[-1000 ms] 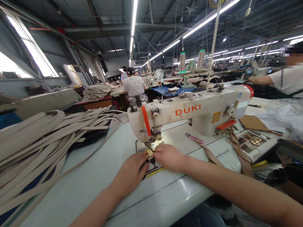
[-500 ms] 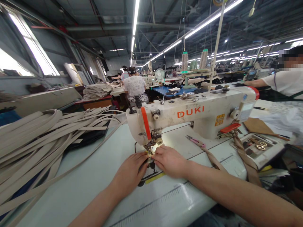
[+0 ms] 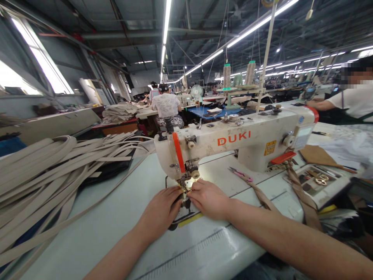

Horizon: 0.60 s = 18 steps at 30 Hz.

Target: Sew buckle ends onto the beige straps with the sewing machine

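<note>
Small pale piece [image 3: 184, 195], seemingly between both hands [image 3: 163, 205] [image 3: 210, 199]

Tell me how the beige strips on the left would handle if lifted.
The beige strips likely flex springily, since some hold smooth, rounded loops. Each may be light, looking narrow and thin. Lifting one could drag neighbours, as many cross and overlap.

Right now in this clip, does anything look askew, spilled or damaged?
Nothing looks spilled or broken. Mildly untidy: pale strips lie jumbled, overlapping at uneven angles, left of the sewing machine, which shows dark smudges.
</note>
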{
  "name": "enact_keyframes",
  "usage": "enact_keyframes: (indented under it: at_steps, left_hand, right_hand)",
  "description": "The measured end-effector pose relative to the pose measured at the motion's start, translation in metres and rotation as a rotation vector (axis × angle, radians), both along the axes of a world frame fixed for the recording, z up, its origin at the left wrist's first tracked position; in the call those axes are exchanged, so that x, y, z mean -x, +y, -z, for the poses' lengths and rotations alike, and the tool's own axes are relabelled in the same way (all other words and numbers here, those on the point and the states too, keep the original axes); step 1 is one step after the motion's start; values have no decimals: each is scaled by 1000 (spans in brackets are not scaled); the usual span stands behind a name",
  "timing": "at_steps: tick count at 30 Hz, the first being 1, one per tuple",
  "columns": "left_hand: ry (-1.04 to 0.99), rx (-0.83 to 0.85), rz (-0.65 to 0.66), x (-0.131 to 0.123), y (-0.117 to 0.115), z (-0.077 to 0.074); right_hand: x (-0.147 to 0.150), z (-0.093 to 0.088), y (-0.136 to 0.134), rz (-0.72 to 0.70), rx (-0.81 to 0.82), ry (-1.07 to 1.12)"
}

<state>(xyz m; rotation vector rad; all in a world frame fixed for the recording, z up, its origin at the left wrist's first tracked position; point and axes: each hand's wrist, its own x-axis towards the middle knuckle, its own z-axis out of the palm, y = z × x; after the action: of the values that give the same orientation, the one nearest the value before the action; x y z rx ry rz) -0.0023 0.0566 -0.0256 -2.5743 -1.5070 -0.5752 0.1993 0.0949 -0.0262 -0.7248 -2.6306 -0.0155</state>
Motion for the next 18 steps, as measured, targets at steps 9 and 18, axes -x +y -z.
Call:
enact_keyframes:
  at_steps: [9, 18]
  left_hand:
    - [-14, 32, -7, 0, 2, -2]
    - [-23, 18, -4, 0, 2, 1]
  right_hand:
    - [0, -1, 0, -2, 28, 5]
    - [0, -1, 0, -8, 45, 18]
